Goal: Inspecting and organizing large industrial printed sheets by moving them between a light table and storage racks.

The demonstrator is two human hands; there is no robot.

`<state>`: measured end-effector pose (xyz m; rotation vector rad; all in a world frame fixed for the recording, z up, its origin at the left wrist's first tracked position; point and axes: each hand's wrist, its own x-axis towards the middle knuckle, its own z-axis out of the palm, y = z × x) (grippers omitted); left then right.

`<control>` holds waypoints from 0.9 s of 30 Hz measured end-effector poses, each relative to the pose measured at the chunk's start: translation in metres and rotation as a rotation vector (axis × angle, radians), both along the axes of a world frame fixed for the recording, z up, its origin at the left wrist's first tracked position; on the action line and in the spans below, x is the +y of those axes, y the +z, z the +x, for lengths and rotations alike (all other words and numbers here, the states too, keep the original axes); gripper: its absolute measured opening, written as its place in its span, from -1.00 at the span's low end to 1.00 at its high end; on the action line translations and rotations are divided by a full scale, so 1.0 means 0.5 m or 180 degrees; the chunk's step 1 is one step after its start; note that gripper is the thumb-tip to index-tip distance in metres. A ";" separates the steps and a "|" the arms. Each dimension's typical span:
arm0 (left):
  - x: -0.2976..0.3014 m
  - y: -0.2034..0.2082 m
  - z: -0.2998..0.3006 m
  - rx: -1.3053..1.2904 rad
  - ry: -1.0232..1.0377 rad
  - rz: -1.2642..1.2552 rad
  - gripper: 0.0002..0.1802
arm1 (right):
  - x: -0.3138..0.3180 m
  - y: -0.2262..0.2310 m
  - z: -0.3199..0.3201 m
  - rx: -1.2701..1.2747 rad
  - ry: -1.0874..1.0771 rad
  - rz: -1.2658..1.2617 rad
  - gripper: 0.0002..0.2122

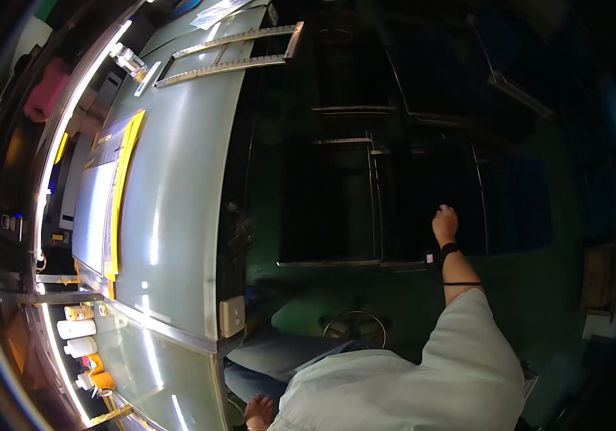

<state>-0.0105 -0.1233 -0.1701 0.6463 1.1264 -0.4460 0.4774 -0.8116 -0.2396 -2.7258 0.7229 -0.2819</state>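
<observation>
My right hand [446, 224] reaches forward over the dark area on the right, its wrist circled by a black band with a small white tag [429, 258]. Its fingers look bent, and their tips blend into the shadow, so what they touch is unclear. Around it lie dark flat panels [337, 201] with thin pale edges. Low in the picture, my left hand [259, 412] is beside my body near the bench edge. Its fingers are slightly apart, with nothing seen in them.
A long glass-topped bench [186, 179] runs along the left. On it are a metal frame [294, 39] overhanging the edge, a yellow-edged board [125, 194] and several bottles [78, 329]. A switch box [232, 317] sticks out at the bench side. A round metal ring [355, 329] stands low ahead.
</observation>
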 end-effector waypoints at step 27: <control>-0.254 0.367 0.347 -0.0447 -0.2339 0.2048 -0.62 | -0.105 0.509 -0.115 -0.0528 0.0454 -0.0319 -0.75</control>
